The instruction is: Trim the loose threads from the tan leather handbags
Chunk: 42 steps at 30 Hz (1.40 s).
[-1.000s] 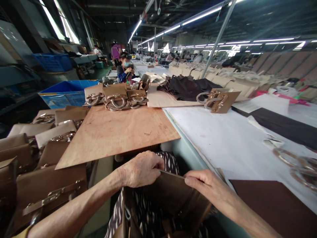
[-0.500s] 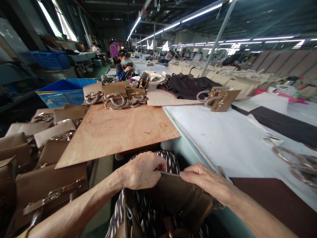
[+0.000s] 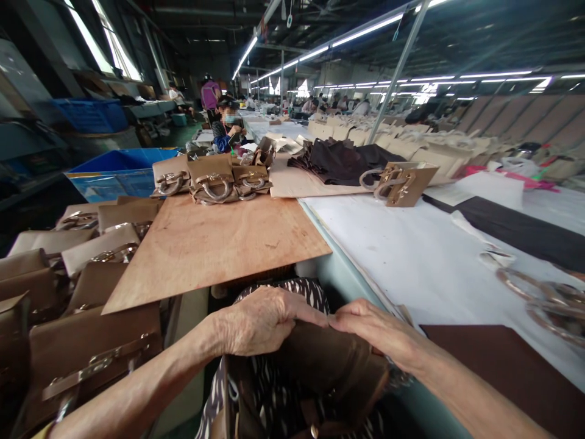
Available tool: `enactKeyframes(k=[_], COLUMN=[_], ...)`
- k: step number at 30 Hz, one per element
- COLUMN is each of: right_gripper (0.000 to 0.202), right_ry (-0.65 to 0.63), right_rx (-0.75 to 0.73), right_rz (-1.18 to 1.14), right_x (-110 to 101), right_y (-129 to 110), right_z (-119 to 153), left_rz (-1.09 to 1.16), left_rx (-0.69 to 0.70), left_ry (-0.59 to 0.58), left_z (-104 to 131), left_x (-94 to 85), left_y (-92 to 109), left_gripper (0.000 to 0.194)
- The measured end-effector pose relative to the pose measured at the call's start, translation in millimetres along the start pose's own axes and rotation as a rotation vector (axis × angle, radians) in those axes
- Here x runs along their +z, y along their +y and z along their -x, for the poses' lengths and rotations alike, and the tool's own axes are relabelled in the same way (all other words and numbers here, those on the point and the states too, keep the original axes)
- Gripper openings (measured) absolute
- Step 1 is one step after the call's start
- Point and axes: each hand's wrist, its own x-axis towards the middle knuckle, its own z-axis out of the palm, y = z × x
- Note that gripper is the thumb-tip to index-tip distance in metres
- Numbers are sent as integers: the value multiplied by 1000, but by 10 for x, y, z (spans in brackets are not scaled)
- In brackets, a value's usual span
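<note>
Head view: my left hand (image 3: 262, 320) and right hand (image 3: 365, 326) pinch brown handbag (image 3: 338, 366) by its raised edge; bag unclosed, I judge unfinished; remaining steps unclear.

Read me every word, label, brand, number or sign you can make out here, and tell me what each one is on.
None can be read.
Brown bag in the hands: no legible lettering.
Metal clasp on the nearest bag at left: any marking is too small to tell.
Blue bin beyond the bags at left: patches on its side, no readable text.
</note>
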Motion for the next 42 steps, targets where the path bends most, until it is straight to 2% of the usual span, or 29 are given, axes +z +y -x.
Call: enactKeyframes(k=[4, 9, 15, 23, 32, 39, 42], right_gripper=[42, 38, 39, 33, 40, 27, 27], right_ry=[-105, -30, 4, 117, 40, -5, -28], right_rx=[-22, -111, -190, -212, -206, -148, -141], right_rz=[70, 194, 316, 425, 220, 28, -25], right_x=[-11, 2, 32, -36, -186, -210, -224], right_y=[15, 15, -23, 126, 351, 258, 250], right_z=[-1, 67, 105, 148, 197, 275, 276], left_rz=[-28, -16, -2, 26, 67, 59, 66], left_rx=[-25, -53, -79, -93, -60, -85, -88], left_ry=[4, 23, 22, 43, 71, 31, 51], left_z=[-30, -69, -69, -83, -94, -76, -86], left_x=[20, 54, 60, 85, 69, 57, 67], left_y=[-22, -62, -70, -100, -60, -11, -26], left_gripper=[54, 52, 50, 52, 53, 54, 53])
